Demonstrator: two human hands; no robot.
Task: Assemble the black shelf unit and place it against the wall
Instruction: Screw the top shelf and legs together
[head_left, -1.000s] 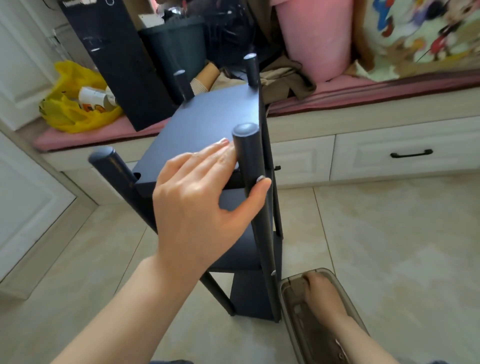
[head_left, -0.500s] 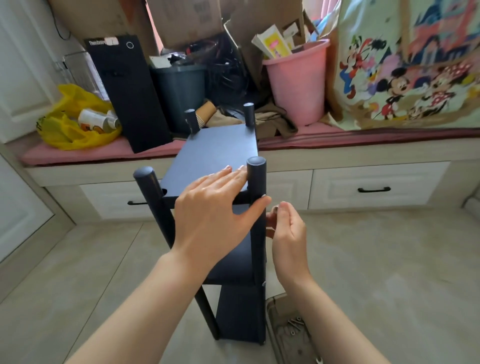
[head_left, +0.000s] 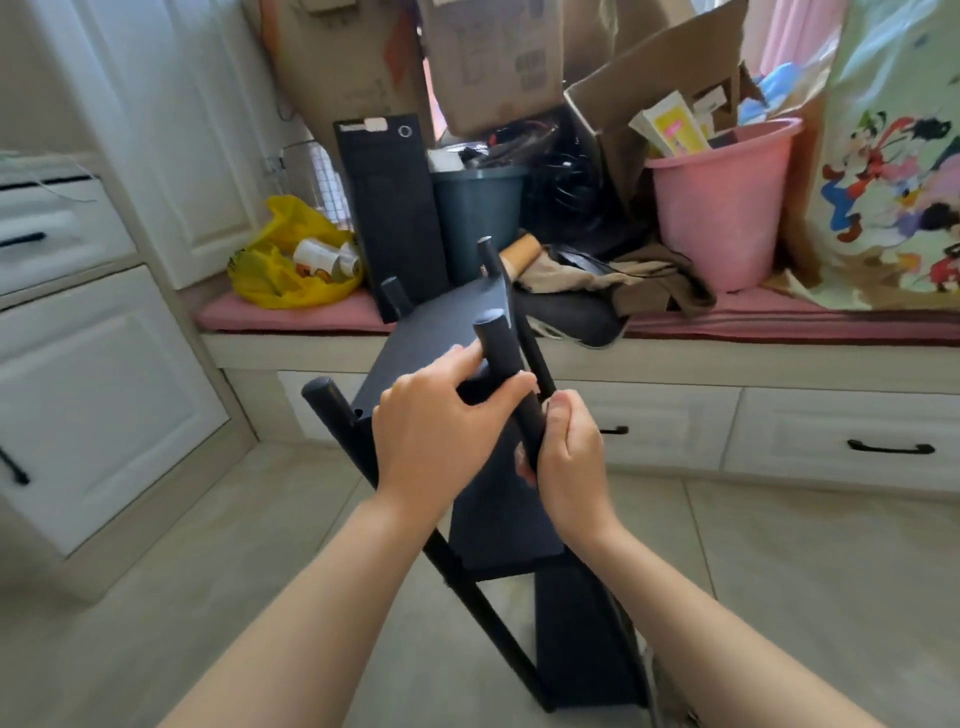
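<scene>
The black shelf unit (head_left: 431, 332) stands tilted on the tiled floor in front of me, its round posts sticking up past the top board. My left hand (head_left: 436, 431) grips the near right post (head_left: 501, 348), fingers on the top board and thumb wrapped round the post. My right hand (head_left: 569, 452) holds the same post lower down from the right side, fingers curled on it. What its fingertips pinch is hidden. The near left post (head_left: 332, 410) stands free.
A window bench with a pink cushion (head_left: 291, 314) and white drawers (head_left: 831, 447) runs behind the shelf. On it stand a black panel (head_left: 389, 208), a dark bin (head_left: 478, 218), a pink bucket (head_left: 722, 208), cardboard boxes and a yellow bag (head_left: 291, 260). White cabinets (head_left: 93, 374) are at the left.
My right hand came up from the parts tray on the floor and now holds the near right post. The shelf leans more to the left. My view rose.
</scene>
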